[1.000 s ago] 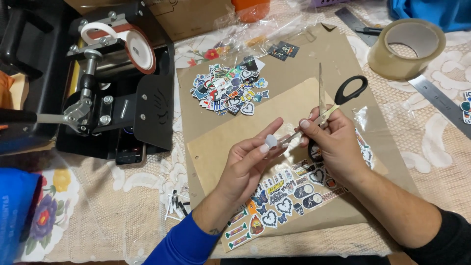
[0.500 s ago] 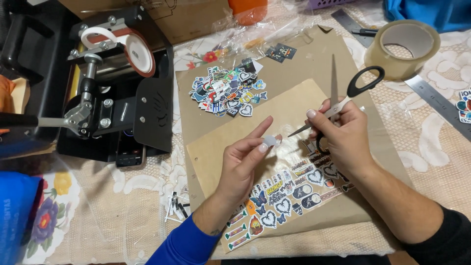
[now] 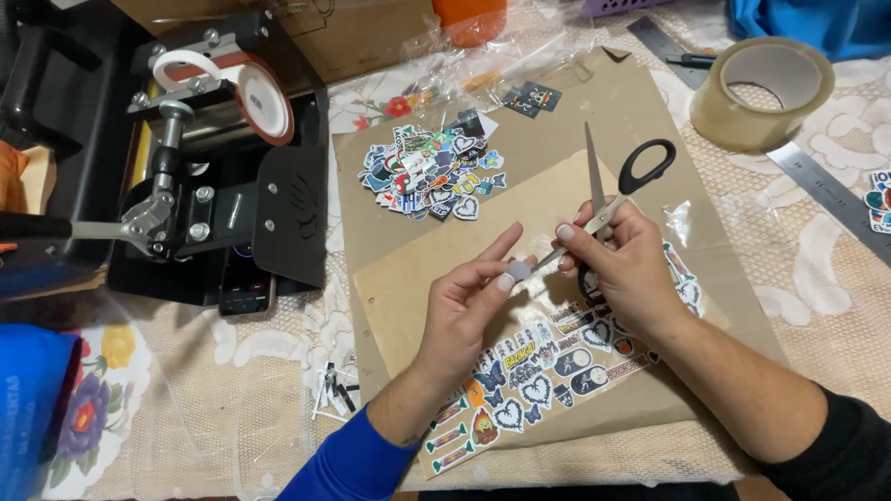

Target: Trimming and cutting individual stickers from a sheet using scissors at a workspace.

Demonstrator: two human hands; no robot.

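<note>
While my left hand (image 3: 469,301) pinches a small round sticker (image 3: 517,271) between thumb and fingertips, my right hand (image 3: 624,269) is closed round the black-handled scissors (image 3: 613,190), blades parted, tips at the sticker's edge; both work above the brown cardboard (image 3: 436,269); cut stickers (image 3: 429,174) lie heaped at the far side, so a fair share looks done; the printed sticker sheet (image 3: 548,366) under my wrists has many uncut, so plenty left, I judge; mug press (image 3: 209,158) left, tape roll (image 3: 763,91) and steel ruler (image 3: 826,195) right; nothing blocks the cut.
</note>
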